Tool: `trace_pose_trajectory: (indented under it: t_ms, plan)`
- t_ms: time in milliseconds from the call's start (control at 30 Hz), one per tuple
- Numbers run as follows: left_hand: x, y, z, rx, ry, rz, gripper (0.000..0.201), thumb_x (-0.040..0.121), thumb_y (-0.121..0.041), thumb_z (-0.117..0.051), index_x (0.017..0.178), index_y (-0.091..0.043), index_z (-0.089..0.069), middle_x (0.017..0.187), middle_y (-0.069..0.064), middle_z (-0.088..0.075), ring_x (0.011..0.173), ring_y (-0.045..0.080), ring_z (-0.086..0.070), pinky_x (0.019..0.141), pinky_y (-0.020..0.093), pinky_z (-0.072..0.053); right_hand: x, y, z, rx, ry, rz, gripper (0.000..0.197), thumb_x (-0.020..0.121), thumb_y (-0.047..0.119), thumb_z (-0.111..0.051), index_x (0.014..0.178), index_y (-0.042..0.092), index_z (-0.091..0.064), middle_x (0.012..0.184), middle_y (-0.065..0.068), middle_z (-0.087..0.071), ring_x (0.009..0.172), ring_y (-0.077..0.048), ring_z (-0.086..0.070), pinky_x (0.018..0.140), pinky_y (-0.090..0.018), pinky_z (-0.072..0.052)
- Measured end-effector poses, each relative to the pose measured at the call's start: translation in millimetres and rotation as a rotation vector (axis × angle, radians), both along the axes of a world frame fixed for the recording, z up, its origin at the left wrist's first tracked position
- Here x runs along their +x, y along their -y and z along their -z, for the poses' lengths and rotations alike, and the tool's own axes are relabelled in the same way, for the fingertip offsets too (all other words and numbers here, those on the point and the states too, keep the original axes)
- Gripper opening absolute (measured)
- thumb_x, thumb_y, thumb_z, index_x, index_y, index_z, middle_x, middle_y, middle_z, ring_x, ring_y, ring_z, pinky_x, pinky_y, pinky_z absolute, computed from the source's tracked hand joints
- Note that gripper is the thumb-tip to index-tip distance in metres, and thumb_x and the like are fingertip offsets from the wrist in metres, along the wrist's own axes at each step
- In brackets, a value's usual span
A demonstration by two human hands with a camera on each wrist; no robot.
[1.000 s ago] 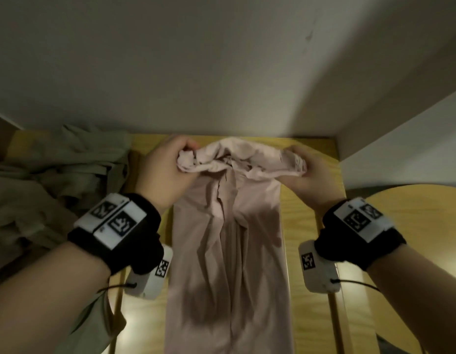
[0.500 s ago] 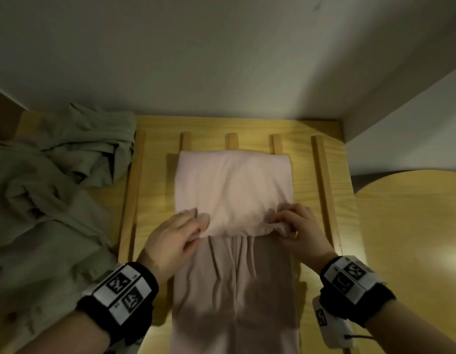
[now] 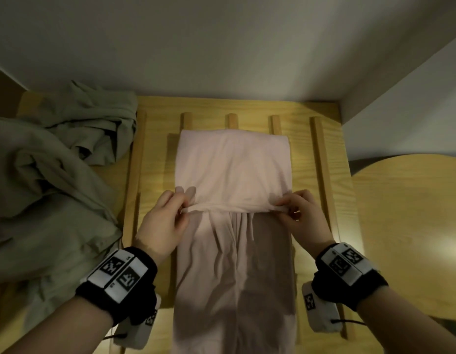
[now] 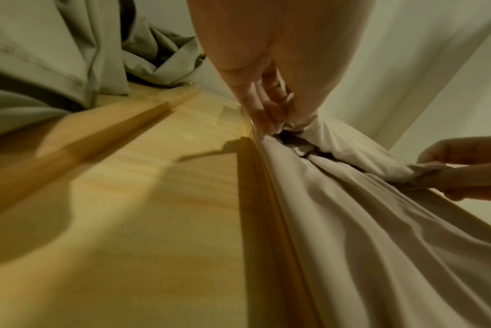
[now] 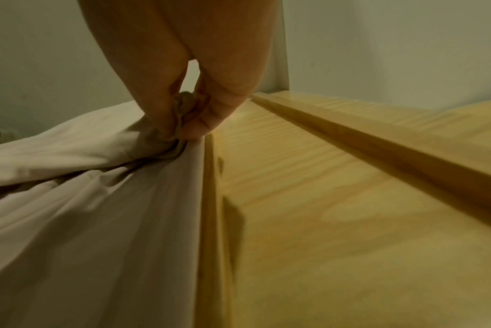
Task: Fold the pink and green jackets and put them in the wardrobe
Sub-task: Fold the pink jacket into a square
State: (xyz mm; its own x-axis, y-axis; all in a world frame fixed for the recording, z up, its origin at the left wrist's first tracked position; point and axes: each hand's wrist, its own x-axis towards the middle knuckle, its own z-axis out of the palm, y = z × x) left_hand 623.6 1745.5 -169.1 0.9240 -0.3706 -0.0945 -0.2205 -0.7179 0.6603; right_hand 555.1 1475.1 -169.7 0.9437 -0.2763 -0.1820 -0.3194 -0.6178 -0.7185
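Pink jacket point(image 3: 232, 164): lies lengthwise on the slatted wood board point(image 3: 155, 154), narrowed into a long strip; far end is doubled back toward the person, so the far part is two layers, the near part single and wrinkled.
Fold edge: sits about mid-strip, bunched, stretched between both hands.
Green jacket point(image 3: 50, 190): crumpled heap at left of the board, partly over its left side, apart from the pink one, unfolded.
Progress: pink looks partway folded (side folds seem in, one lengthwise fold laid); judged early-to-middle overall.
Left to do: likely another fold or two on the pink, then the whole green one, then both into the wardrobe (no wardrobe shows in any view).
Left hand point(image 3: 165, 221): pinches the left end of the folded edge, thumb against fingertips, a couple of fingers lying flat on top of the upper layer; wrist low over the board, palm facing inward.
Left hand, wrist view point(image 4: 266, 104): fingers gathered narrow on a puckered bit of cloth just by a slat.
Right hand point(image 3: 301, 218): pinches the right end of the same edge, fingers curled round a small tuck of fabric, knuckles up.
Right hand, wrist view point(image 5: 188, 111): thumb and fingers closed tight on the cloth, right at the strip's side edge next to a slat.
Pose: both forearms reach forward, roughly mirrored, one on each side of the strip.
Table point(image 3: 410, 221): round wooden top at right, nothing to do with the fold.
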Motion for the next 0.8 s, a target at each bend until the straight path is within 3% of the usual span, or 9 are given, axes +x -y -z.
trace_pose_trajectory:
  t_ms: [67,167,267,367,467,567,633,733,800]
  plan:
    - [-3,-1,0,-0.032,-0.022,-0.017,0.011,0.080,0.002,-0.062,0.082,-0.006,-0.055,0.084,-0.006,-0.042,0.085,0.004,-0.052,0.072,0.019,-0.040,-2,-1,-1,0.017,0.043,0.028,0.018,0.078,-0.002,-0.067,0.081,0.013,-0.059,0.088,0.010,-0.041,0.073,-0.005,-0.049,0.067,-0.007,-0.044]
    - [-5,-5,2,0.056,-0.136,-0.051,0.013,0.082,-0.009,-0.063,0.083,-0.015,-0.052,0.081,-0.007,-0.040,0.072,0.016,-0.054,0.068,0.028,-0.044,-7,-2,-1,0.036,-0.025,0.017,0.019,0.078,0.001,-0.069,0.079,0.016,-0.057,0.090,0.008,-0.043,0.076,-0.003,-0.051,0.070,-0.013,-0.046]
    - [-4,-11,1,0.112,-0.199,-0.050,0.008,0.084,-0.021,-0.062,0.091,-0.018,-0.059,0.083,-0.008,-0.043,0.074,0.016,-0.054,0.070,0.026,-0.042,-9,2,-1,0.065,-0.123,0.002,0.011,0.077,0.021,-0.074,0.082,0.021,-0.064,0.094,0.010,-0.045,0.080,-0.001,-0.053,0.073,-0.009,-0.042]
    - [4,-16,-6,0.127,-0.170,-0.037,0.012,0.086,-0.021,-0.057,0.095,-0.017,-0.064,0.089,-0.003,-0.048,0.076,0.017,-0.053,0.071,0.026,-0.039,-4,10,-4,0.099,-0.165,0.048,0.013,0.087,0.035,-0.060,0.079,0.027,-0.067,0.095,0.011,-0.049,0.085,-0.003,-0.052,0.077,-0.013,-0.036]
    - [29,-15,-13,0.158,-0.138,-0.055,0.019,0.089,-0.020,-0.053,0.103,-0.011,-0.062,0.095,0.002,-0.051,0.083,0.022,-0.056,0.075,0.028,-0.041,11,24,-10,-0.008,-0.118,0.031,0.014,0.089,0.027,-0.059,0.095,0.018,-0.068,0.099,0.005,-0.053,0.085,-0.012,-0.054,0.078,-0.027,-0.043]
    - [65,-6,-18,0.180,-0.167,-0.069,0.031,0.092,-0.026,-0.052,0.120,-0.012,-0.054,0.117,0.010,-0.054,0.099,0.026,-0.057,0.086,0.034,-0.046,38,36,-16,-0.094,-0.102,-0.019,0.025,0.088,0.021,-0.060,0.113,0.018,-0.061,0.114,-0.004,-0.052,0.089,-0.014,-0.053,0.075,-0.025,-0.039]
    - [88,4,-20,0.228,-0.176,-0.017,0.045,0.091,-0.034,-0.053,0.132,-0.016,-0.046,0.131,0.012,-0.049,0.113,0.028,-0.053,0.095,0.038,-0.045,59,42,-19,-0.156,-0.113,-0.060,0.039,0.087,0.023,-0.061,0.125,0.021,-0.054,0.124,-0.004,-0.050,0.099,-0.016,-0.054,0.077,-0.025,-0.037]
    - [116,19,-23,0.265,-0.206,0.044,0.065,0.087,-0.046,-0.057,0.143,-0.023,-0.032,0.147,0.007,-0.037,0.129,0.027,-0.041,0.102,0.035,-0.037,89,48,-22,-0.219,-0.207,-0.163,0.058,0.087,0.026,-0.061,0.140,0.020,-0.037,0.141,-0.004,-0.040,0.118,-0.021,-0.049,0.089,-0.030,-0.041]
    - [131,27,-23,0.261,-0.235,0.053,0.074,0.084,-0.046,-0.061,0.146,-0.023,-0.026,0.150,0.005,-0.033,0.132,0.026,-0.038,0.102,0.031,-0.034,105,49,-22,-0.250,-0.275,-0.228,0.067,0.089,0.027,-0.060,0.146,0.018,-0.026,0.149,-0.005,-0.031,0.130,-0.024,-0.040,0.102,-0.034,-0.035]
